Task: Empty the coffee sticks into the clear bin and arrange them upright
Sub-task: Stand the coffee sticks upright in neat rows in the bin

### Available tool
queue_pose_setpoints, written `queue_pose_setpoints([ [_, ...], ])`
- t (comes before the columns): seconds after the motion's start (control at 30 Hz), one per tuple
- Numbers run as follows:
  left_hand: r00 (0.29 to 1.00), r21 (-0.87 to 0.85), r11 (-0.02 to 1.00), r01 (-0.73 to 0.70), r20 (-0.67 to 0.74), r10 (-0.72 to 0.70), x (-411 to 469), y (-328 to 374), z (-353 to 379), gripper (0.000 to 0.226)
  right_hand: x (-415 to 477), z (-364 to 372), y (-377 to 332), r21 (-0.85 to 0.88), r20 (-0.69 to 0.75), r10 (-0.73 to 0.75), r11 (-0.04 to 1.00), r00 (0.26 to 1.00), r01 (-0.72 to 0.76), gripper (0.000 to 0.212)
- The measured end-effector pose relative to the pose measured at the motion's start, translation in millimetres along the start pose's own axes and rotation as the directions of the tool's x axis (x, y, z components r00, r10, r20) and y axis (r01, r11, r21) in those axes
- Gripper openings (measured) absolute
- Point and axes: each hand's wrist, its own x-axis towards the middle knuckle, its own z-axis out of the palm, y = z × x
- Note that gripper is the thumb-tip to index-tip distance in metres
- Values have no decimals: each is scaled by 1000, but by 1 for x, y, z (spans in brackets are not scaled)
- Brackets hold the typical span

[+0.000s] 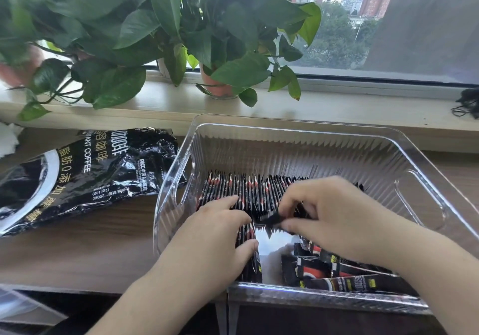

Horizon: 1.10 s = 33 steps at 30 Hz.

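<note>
— Where do the coffee sticks stand?
— Inside the clear ribbed plastic bin (298,137) on the brown wooden tabletop (90,246). A row of slim black-and-red coffee sticks (246,189) stands on end across its middle, running from the nine o'clock wall toward three o'clock.
— All of them upright?
— No. At five o'clock in the bin, loose sticks (337,277) lie flat in a jumble against the near wall.
— And the hands?
— The left hand (217,233) is at seven o'clock in the bin, fingers and thumb clamped round a bundle of upright sticks (251,267). The right hand (334,215) is over the centre, thumb and fingertips pinching one black stick (270,219), just beside the left hand's fingers.
— Anything outside the bin?
— At nine o'clock of it, a crumpled black foil coffee bag (85,176) lies flat on the tabletop, its edge just beside the bin's wall. At twelve o'clock, leafy green potted plants (181,36) stand on the pale window sill (337,106).
</note>
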Motion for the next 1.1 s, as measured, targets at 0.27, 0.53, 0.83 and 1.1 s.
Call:
queue_pose_setpoints([
  [0.27,995,30,999,-26,-93,29,-1,1,3,46,8,-4,-12,173,-110,271,953,956,-250,12],
  [0.53,990,-8,1000,-28,-139,26,-1,-1,8,35,26,48,-21,99,59,358,927,932,-363,16],
  [0.83,997,-36,999,-29,-71,27,-1,-2,8,42,18,45,-6,374,211,285,860,935,-346,6],
  [1.1,997,-38,999,-11,81,14,2,4,0,49,-12,0,-1,413,-49,359,857,932,-308,7],
])
